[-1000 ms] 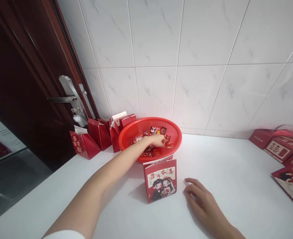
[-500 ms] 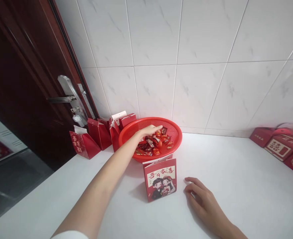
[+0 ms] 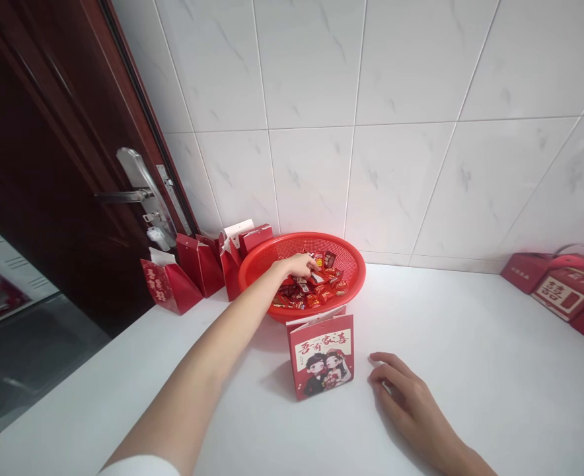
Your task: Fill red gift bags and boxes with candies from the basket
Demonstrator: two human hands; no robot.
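Note:
My left hand (image 3: 300, 264) reaches into a red plastic basket (image 3: 252, 266) with mesh sides. Its fingers are curled closed among wrapped candies (image 3: 324, 291), seemingly round one or more; how many is hidden. In front of the basket stands a red gift box (image 3: 322, 357) printed with a cartoon bride and groom, its top flaps slightly apart. To the right of this box, my right hand (image 3: 405, 400) rests on the white table, fingers loosely bent and apart, holding nothing and not touching the box.
Several red gift boxes (image 3: 172, 283) stand left of the basket. Other red boxes (image 3: 562, 294) with a handle line the right side by the tiled wall (image 3: 396, 185). A dark red door (image 3: 69, 132) with a metal handle is at the left.
The fingers of my left hand have curled in among the candies, where one finger stretched out before. My right hand and the printed box have stayed in place.

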